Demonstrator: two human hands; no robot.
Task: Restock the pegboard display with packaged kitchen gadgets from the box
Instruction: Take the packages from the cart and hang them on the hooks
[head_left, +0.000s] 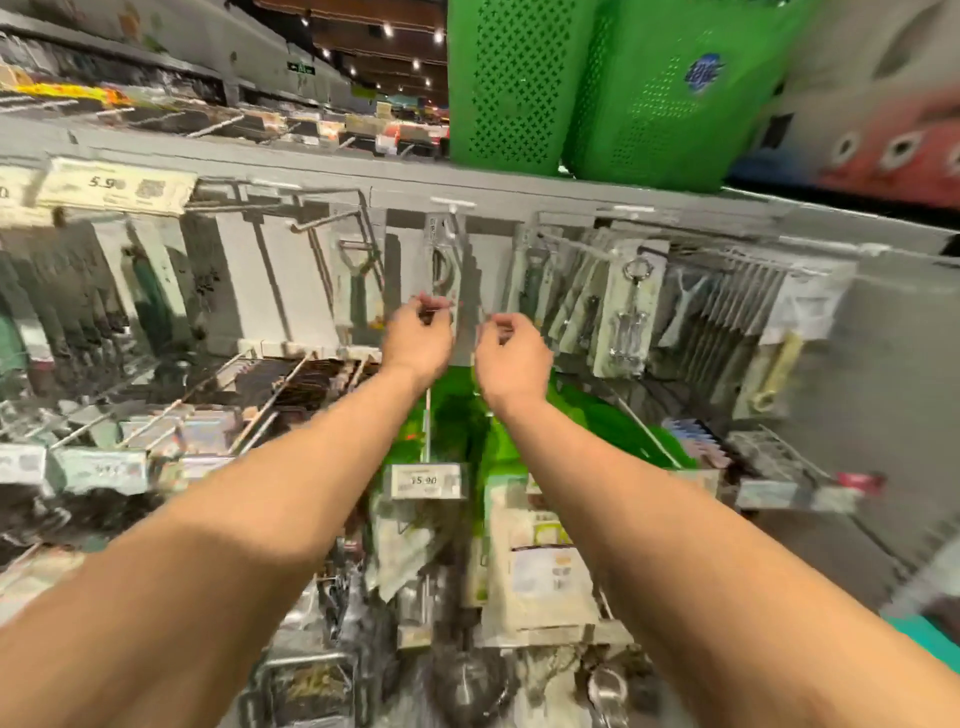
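Packaged gadget (445, 265), a long metal tool sealed in a clear card, hangs from a hook (453, 209) at the top centre of the pegboard display (249, 280), directly above both raised hands. The left hand (418, 340) has its fingers curled and pinches the lower left edge of the card between thumb and fingertips. The right hand (511, 356) is curled the same way just beside the card's lower right edge, thumb and forefinger closed together, but motion blur hides whether it actually has hold of the card. The two hands are near each other without touching. To the left of the card hangs a packaged peeler (358, 283); to the right is a fanned row of cards, one of them a packaged corkscrew (629, 306). Below the hands, between the forearms, are bright green packs (457, 415) on lower hooks. On the shelf above the display stand two green perforated baskets (498, 88), side by side; the right-hand one carries a round blue label too blurred to read, and what is inside them cannot be seen. A price tag (111, 184) at upper left reads "5.90", and a lower price tag (426, 480) between the arms reads "15.90".
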